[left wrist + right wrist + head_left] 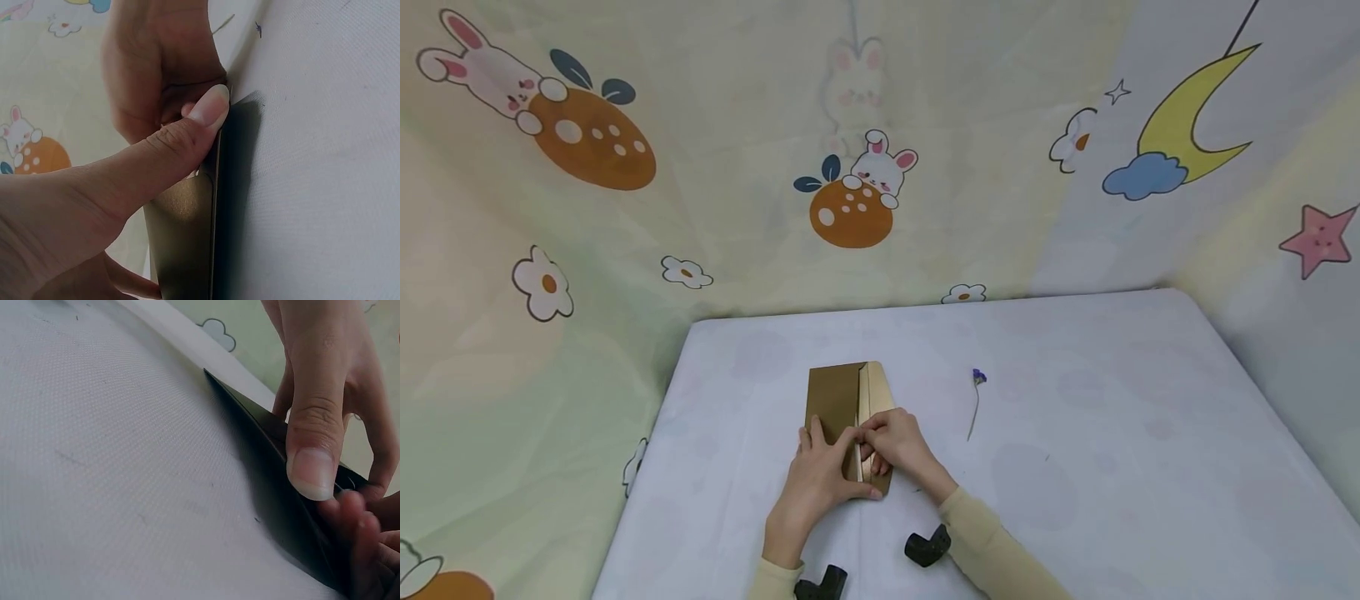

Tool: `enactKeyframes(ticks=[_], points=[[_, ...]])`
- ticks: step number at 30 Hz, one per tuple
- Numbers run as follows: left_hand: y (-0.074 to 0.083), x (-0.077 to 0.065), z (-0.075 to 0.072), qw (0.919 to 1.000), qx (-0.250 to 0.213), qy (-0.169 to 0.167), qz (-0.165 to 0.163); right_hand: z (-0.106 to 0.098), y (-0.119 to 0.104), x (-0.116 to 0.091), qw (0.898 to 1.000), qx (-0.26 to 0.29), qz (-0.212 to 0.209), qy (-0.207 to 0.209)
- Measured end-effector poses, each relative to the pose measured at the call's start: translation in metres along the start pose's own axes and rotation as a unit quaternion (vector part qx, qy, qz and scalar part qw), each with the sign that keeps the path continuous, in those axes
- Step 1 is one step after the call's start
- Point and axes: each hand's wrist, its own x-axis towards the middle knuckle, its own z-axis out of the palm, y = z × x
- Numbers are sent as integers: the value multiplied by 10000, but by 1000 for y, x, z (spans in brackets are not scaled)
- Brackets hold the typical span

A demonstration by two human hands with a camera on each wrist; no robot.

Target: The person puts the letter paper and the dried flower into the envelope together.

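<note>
The gold-brown envelope [833, 392] lay on the white-covered desk [1112, 467], a little below the middle of the frame, directly under both hands. Its long axis ran up and down the frame, with the lighter flap [880, 387] along its right side and the seam between flap and darker panel parallel to that axis. Everything hinged on this seam: the right hand [898, 442] was on it, reaching in from the lower right, while the left hand [820, 471] covered the lower left of the envelope, its index finger reaching close to the same spot. The left hand was spread, fingers laid on the darker panel and thumb stretched toward the lower right end. The right hand's fingers were curled, thumb and index pinching at the envelope's inner edge; whether anything else sat between those tips was too small to tell. The upper half of the seam ran on beyond the hands, uncovered. Right of the envelope and well apart from it, a purple flower [977, 398] lay with its stem also nearly upright in the frame; the right hand was the nearer one, not touching it.
</note>
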Motion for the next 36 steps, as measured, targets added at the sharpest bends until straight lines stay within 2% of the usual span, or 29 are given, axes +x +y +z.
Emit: enactKeyframes(ticks=[8, 20, 30, 36], points=[[1, 0, 0, 10000, 22, -68, -51, -1, 3, 3, 10000, 32, 92, -7], [3, -1, 2, 9999, 151, 16, 21, -6, 1, 1, 9969, -281, 100, -727], [3, -1, 1, 9999, 98, 40, 51, -5, 1, 0, 9976, -375, 41, -575], [5, -3, 2, 10000, 75, 25, 49, -7, 3, -3, 9986, -43, 40, -534]])
